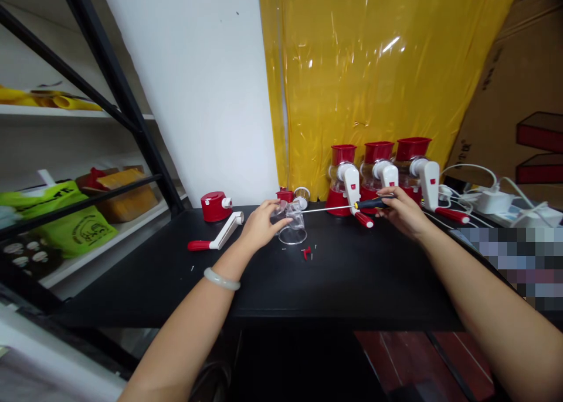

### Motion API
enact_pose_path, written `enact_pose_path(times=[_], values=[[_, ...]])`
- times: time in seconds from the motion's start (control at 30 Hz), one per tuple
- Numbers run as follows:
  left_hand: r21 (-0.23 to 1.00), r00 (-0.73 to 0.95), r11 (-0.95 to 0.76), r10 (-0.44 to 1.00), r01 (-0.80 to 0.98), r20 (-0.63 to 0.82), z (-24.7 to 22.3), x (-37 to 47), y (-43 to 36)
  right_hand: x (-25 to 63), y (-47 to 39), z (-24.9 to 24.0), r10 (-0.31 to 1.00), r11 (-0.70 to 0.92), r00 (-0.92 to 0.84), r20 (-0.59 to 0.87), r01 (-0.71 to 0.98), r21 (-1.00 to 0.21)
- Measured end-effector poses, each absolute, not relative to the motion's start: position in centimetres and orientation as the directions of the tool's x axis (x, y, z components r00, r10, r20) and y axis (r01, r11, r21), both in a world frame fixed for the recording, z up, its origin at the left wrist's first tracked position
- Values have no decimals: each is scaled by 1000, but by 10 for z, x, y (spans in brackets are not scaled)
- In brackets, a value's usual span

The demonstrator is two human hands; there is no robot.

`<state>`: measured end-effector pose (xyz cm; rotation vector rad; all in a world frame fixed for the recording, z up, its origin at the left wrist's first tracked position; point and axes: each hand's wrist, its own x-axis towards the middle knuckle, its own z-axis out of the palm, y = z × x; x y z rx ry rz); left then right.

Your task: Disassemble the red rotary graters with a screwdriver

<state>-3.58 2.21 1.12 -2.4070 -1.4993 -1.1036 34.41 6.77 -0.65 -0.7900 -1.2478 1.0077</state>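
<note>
My left hand (265,225) is closed on a clear plastic housing (294,229), whose round rim rests on the black table (246,284). In my right hand (401,211) is a screwdriver (372,203) with a dark blue and yellow handle; its long shaft points left, with the tip at the housing. A small red part (307,253) and several tiny screws lie in front of the housing. Left of my left hand are a round red base (214,207) and a white crank (226,230) with a red handle. Behind the housing stands a metal-rimmed drum (301,195).
Three assembled red-and-white grinders (379,173) stand along the back right. White chargers and cables (492,201) lie at the right edge. A shelf rack (127,126) stands left, a cardboard box (497,97) at the right, yellow plastic sheeting (352,67) behind.
</note>
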Motion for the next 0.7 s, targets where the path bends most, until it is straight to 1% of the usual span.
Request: enact_pose_path(times=[0.13,0.2,0.23,0.33,0.4,0.47,0.6,0.7], values=[[278,253,-518,734,809,630,11,-36,22,342,64,-3,929,353,-22,370,-256,-900],[276,254,-520,731,809,633,11,-36,22,343,65,-4,932,344,-27,361,-240,-908],[276,253,-518,733,810,632,11,-36,22,344,66,-5,932,348,-31,361,-202,-915],[276,253,-515,736,812,628,11,-36,23,348,69,-9,924,381,-17,381,-8,-925],[274,259,-520,734,809,628,11,-36,23,350,71,-11,917,397,-5,398,59,-916],[275,259,-522,732,807,631,11,-36,23,349,71,-11,914,405,-8,405,20,-914],[280,256,-522,732,806,631,11,-35,22,344,68,-6,930,364,17,366,-169,-916],[276,258,-525,729,805,634,11,-35,23,340,63,-1,937,338,-3,351,-256,-906]])
